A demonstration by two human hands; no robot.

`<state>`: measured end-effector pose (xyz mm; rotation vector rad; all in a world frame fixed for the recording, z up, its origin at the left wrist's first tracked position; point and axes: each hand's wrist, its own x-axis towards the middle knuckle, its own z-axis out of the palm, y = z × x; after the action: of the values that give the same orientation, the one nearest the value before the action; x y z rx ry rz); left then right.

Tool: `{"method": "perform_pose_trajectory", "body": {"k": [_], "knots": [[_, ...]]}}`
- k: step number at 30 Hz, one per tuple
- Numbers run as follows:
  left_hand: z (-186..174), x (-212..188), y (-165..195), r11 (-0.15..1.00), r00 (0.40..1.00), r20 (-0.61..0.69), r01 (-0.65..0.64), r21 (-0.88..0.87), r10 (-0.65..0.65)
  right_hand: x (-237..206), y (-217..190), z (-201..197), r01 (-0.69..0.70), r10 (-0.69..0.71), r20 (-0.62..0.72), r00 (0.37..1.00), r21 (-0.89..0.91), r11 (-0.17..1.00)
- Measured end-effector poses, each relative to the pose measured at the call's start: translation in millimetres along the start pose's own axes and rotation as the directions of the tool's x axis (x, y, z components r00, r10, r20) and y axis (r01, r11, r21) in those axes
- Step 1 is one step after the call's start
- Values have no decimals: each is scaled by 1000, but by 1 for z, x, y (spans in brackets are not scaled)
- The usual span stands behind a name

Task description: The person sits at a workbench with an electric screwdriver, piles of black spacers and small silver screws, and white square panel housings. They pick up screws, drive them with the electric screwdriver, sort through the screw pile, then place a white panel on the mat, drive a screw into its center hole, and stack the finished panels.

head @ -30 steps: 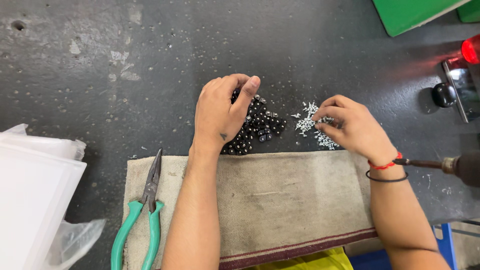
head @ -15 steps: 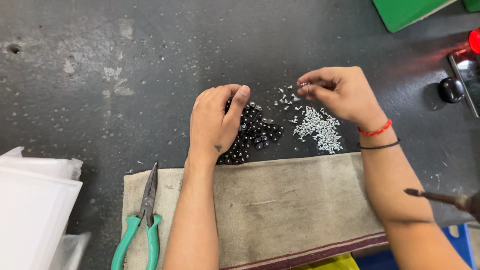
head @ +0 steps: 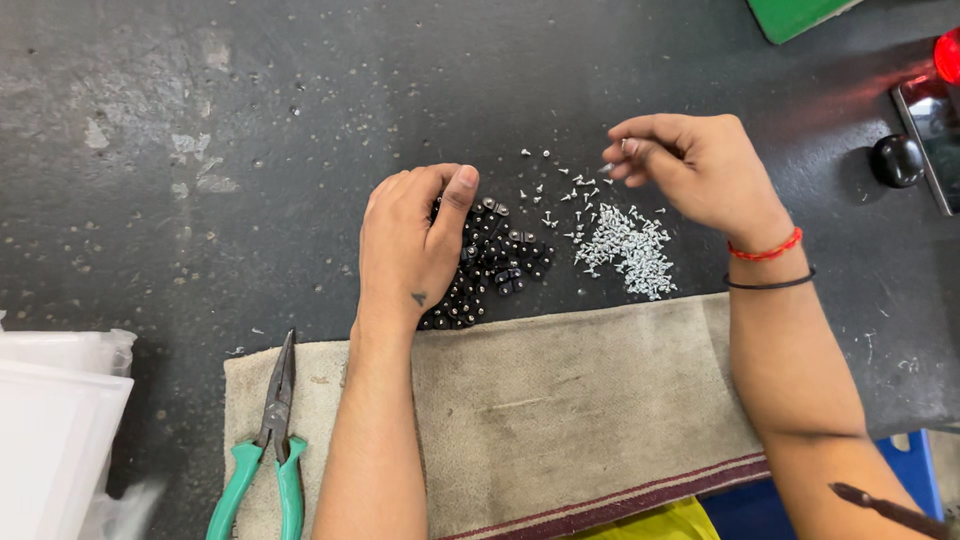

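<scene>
Fingertips (head: pixel 622 158) on my right hand (head: pixel 700 170) are pinching one tiny silver screw, lifted above the screw pile (head: pixel 628 252). My left hand (head: pixel 410 245) is lying curled over the heap of small black parts (head: pixel 500 265), fingers bent; can't tell if it's gripping any. Screws are looking light, hard and slippery, so I'm guessing pinching by the head works best. Everything's sitting on the dark counter (head: pixel 200 120), cloth (head: pixel 580 400) and green pliers (head: pixel 268 450) nearer me.

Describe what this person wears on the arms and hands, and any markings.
Both forearms are bare, no sleeves or gloves. The right wrist carries a thin red thread band and a thin black band. The left hand shows a small dark mark near the wrist. No rings visible.
</scene>
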<state>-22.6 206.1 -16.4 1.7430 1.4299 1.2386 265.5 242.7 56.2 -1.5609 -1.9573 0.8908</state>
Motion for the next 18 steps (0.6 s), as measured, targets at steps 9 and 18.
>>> {"method": "perform_pose_trajectory", "body": {"k": [9,18], "knots": [[0,0,-5,1000,1000,-16,12,-26,-13,-15,-16,-17,203,-173,119,978,-328,922],[0,-3,-5,1000,1000,-2,16,-5,-16,-84,-2,45,473,-430,235,872,-632,614]]}}
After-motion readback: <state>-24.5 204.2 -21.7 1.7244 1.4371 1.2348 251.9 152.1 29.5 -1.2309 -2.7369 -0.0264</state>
